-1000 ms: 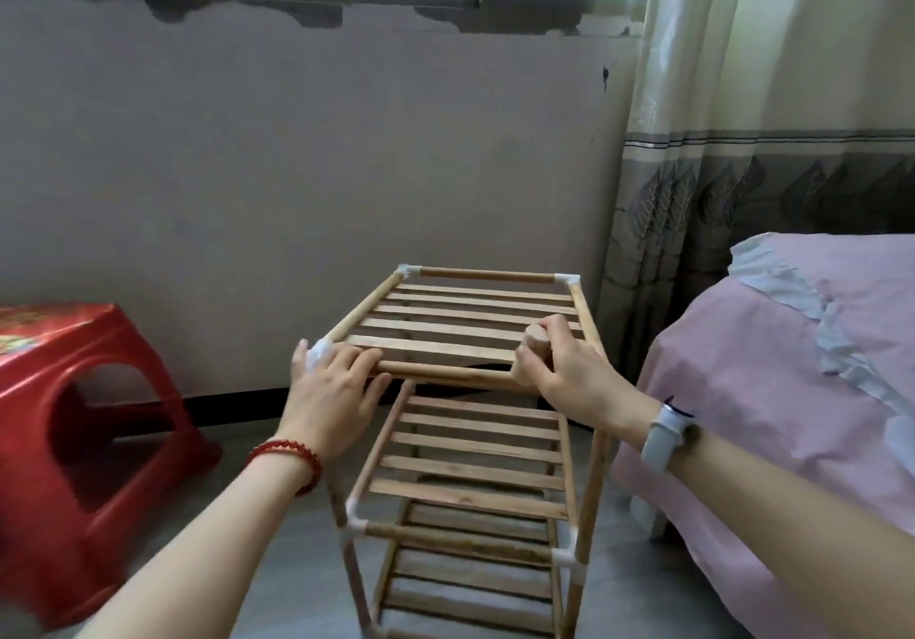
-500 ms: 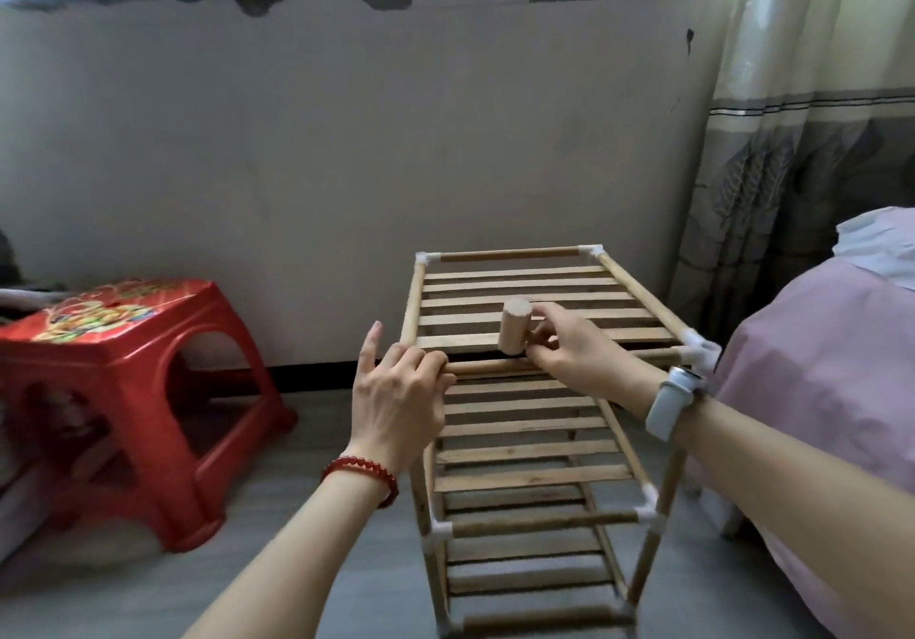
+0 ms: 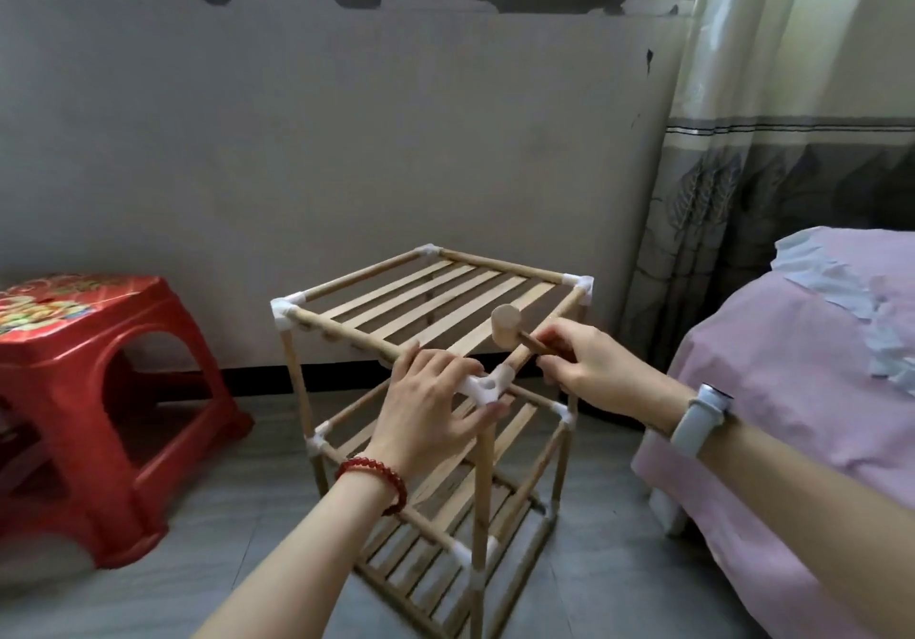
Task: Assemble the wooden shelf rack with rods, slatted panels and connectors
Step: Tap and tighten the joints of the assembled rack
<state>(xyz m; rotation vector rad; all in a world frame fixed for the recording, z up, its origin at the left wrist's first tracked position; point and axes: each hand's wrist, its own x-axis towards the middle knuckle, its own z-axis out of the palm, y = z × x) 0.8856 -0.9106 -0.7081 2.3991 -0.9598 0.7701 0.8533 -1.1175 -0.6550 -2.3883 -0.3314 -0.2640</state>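
Head view, left to right. Red plastic stool (image 3: pixel 99 391) stands on the floor well to the left of the left hand (image 3: pixel 431 415). Wooden shelf rack (image 3: pixel 431 391) stands upright on the floor against the wall, three slatted tiers visible, nothing on any tier. Left hand, with a red bead bracelet (image 3: pixel 376 477) at the wrist, rests over the near top corner: fingers lie across the front rod, thumb below the white connector (image 3: pixel 487 386); whether it grips or only steadies is unclear. Just right of that connector, the right hand (image 3: pixel 594 371) pinches the handle of a small wooden mallet (image 3: pixel 510 329), head raised above the top slatted panel (image 3: pixel 445 302). Bed with pink cover (image 3: pixel 792 415) lies right of the right hand. Since the frame half a second ago, the rack presents a corner rather than its front edge, and the left hand has come down onto the connector.
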